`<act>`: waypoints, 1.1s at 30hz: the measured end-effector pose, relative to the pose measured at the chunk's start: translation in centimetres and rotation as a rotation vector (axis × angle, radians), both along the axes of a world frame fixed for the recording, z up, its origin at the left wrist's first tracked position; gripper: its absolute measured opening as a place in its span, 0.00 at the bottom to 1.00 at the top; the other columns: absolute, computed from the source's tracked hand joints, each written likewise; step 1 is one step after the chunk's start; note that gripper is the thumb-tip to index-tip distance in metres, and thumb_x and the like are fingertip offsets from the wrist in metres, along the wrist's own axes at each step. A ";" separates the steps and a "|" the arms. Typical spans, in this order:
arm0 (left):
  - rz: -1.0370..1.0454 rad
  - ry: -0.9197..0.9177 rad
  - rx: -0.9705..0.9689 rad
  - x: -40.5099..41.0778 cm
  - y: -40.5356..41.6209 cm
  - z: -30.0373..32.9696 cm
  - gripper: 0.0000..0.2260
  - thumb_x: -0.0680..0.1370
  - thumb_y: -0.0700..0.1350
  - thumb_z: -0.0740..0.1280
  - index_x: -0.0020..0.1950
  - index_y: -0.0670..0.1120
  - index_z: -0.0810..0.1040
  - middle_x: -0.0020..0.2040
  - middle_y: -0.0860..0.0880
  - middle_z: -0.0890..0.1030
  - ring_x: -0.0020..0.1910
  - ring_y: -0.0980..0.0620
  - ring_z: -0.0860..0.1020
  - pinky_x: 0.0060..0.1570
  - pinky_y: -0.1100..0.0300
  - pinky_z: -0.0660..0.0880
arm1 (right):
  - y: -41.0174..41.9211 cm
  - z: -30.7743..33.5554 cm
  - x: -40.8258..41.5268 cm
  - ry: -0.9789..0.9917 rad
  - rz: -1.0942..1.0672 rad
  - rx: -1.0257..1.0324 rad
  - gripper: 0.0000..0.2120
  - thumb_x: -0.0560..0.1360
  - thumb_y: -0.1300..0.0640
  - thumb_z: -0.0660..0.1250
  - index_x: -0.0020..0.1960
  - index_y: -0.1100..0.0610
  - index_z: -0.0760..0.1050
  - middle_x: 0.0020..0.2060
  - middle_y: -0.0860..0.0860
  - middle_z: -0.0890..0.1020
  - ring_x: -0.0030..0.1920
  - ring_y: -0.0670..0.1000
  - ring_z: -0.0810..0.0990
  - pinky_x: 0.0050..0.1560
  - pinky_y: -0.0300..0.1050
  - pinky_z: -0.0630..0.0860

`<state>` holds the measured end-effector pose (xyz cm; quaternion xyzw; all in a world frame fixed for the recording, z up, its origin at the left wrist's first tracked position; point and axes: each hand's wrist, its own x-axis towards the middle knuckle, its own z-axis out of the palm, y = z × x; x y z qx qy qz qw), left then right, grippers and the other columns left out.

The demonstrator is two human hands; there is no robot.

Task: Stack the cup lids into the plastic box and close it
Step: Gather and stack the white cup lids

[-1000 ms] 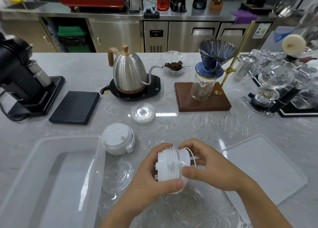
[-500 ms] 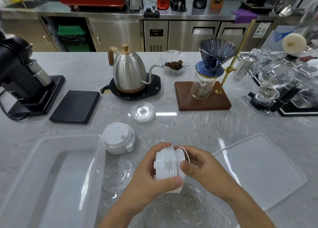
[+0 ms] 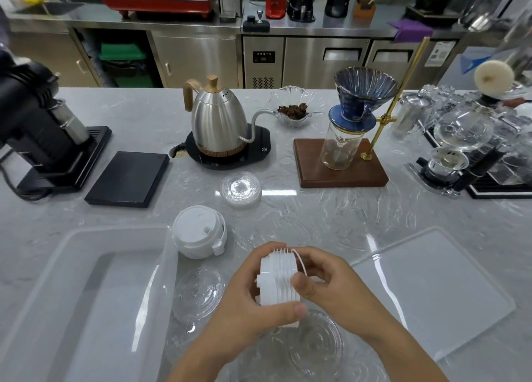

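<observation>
Both hands' fingers clamped on sideways white lid stack above marble counter

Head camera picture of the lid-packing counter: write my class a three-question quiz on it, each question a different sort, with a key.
1. True or false: the plastic box already holds cup lids.
2. Multiple choice: the held stack of white lids is gripped by A) the left hand only, B) the right hand only, C) both hands.
3. Short answer: on which side of the person does the flat box lid lie?

Key
1. False; the box looks empty.
2. C; both hands hold the stack, turned on its side above a clear lid.
3. The right side, flat on the counter.
</observation>
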<state>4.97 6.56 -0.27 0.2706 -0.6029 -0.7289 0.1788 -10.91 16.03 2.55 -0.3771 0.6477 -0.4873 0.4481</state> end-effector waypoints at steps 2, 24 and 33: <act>0.015 0.009 0.025 0.0 0.1 -0.1 0.35 0.64 0.45 0.83 0.69 0.58 0.75 0.60 0.46 0.84 0.59 0.35 0.81 0.53 0.41 0.83 | 0.0 0.0 0.4 -0.017 -0.016 -0.022 0.37 0.59 0.24 0.70 0.61 0.45 0.81 0.53 0.48 0.86 0.55 0.47 0.85 0.55 0.43 0.81; 0.097 -0.059 -0.034 2.3 -0.7 1.7 0.40 0.59 0.47 0.85 0.68 0.64 0.75 0.60 0.53 0.84 0.58 0.46 0.83 0.50 0.49 0.84 | -1.7 1.1 2.7 -0.100 0.033 -0.056 0.34 0.63 0.29 0.72 0.63 0.46 0.80 0.56 0.51 0.86 0.55 0.53 0.86 0.58 0.58 0.82; 0.253 -0.029 -0.062 3.7 -0.8 2.3 0.37 0.58 0.48 0.84 0.64 0.62 0.77 0.56 0.51 0.85 0.55 0.44 0.84 0.50 0.48 0.85 | -2.8 1.7 5.0 -0.089 0.088 -0.087 0.28 0.72 0.31 0.64 0.61 0.48 0.82 0.52 0.50 0.88 0.53 0.52 0.87 0.50 0.42 0.83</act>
